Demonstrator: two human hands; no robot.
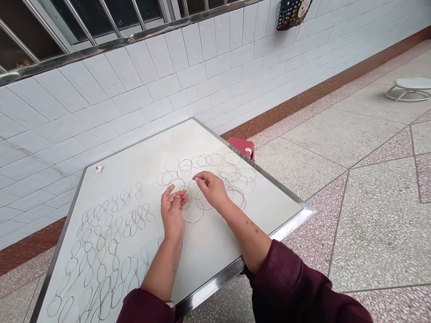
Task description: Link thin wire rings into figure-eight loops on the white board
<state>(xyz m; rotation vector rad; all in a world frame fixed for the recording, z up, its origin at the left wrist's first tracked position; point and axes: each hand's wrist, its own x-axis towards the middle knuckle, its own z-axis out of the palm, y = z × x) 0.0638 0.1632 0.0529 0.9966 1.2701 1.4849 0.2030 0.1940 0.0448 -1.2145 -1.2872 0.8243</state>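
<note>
My left hand is over the white table, thumb pressed to the fingers around what looks like a thin wire ring; its index finger, with a tan wrap, points out. Just to its right, my right hand has thumb and fingertips pinched together. Whatever lies in that pinch is too fine to make out. Under and around both hands, several thin round wire rings lie overlapping. To the left, wire loops twisted into figure-eights are spread in rows.
The white table has a metal rim and stands by a tiled wall. A small white and red object lies near its far left corner. Beyond the table's far right edge is a red stool; a white stool stands farther off.
</note>
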